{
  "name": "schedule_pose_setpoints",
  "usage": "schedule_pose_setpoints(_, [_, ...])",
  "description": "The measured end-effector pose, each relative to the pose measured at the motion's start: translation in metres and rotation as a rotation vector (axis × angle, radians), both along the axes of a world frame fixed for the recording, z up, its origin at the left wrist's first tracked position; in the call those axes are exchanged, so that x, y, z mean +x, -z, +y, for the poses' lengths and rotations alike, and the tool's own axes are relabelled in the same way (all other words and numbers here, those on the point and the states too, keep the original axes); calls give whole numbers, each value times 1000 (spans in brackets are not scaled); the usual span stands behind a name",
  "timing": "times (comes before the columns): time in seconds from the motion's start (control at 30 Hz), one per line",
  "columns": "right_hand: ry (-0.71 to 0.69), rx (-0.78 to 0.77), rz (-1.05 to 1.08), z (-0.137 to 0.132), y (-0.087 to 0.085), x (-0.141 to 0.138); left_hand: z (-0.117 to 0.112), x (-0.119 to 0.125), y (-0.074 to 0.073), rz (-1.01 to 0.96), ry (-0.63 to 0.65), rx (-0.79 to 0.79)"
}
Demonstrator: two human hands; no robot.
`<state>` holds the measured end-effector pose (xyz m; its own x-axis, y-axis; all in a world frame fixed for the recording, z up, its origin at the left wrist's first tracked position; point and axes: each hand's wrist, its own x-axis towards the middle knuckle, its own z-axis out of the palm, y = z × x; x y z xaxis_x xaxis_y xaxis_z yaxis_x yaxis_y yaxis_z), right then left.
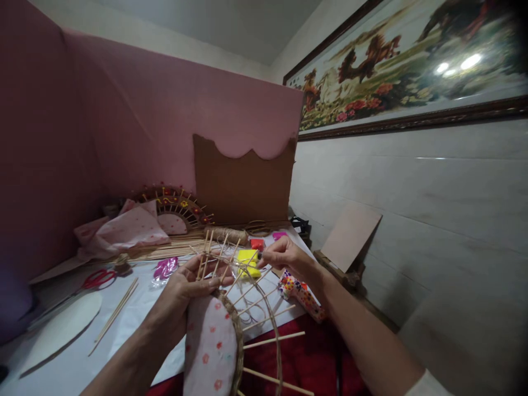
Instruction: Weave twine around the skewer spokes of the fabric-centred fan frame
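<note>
My left hand [187, 286] grips the top edge of a half-round craft piece [210, 346] covered in pink flowered cloth, with thin wooden sticks [264, 319] fanning out from its woven rim. My right hand [284, 254] is pinched closed at the stick tips, on something small I cannot make out. A yellow packet [247, 261] lies just behind the sticks, between both hands.
Red-handled scissors [98, 278], loose sticks [115, 311], a twine spool [231, 235], a bundle of sticks [165, 248], pink cloth [127, 231], a finished fan piece [175, 206], coloured packets and a flowered tube [299, 294] lie on the white table [136, 308]. Pink and brown cardboard stands behind.
</note>
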<state>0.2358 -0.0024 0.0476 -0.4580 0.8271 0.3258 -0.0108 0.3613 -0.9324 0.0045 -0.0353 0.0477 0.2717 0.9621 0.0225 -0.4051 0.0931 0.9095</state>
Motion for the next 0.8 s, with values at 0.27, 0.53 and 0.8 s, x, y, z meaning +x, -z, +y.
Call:
schedule_pose_setpoints(0.27, [-99, -56, 106, 2, 6, -6, -3, 2, -4, -31, -11, -4])
schedule_pose_setpoints(0.53, [-137, -59, 114, 8, 13, -4, 0, 1, 0, -34, -6, 0])
schedule_pose_setpoints(0.8, [-85, -141, 93, 10, 18, -4, -2, -1, -3, -36, 30, 30])
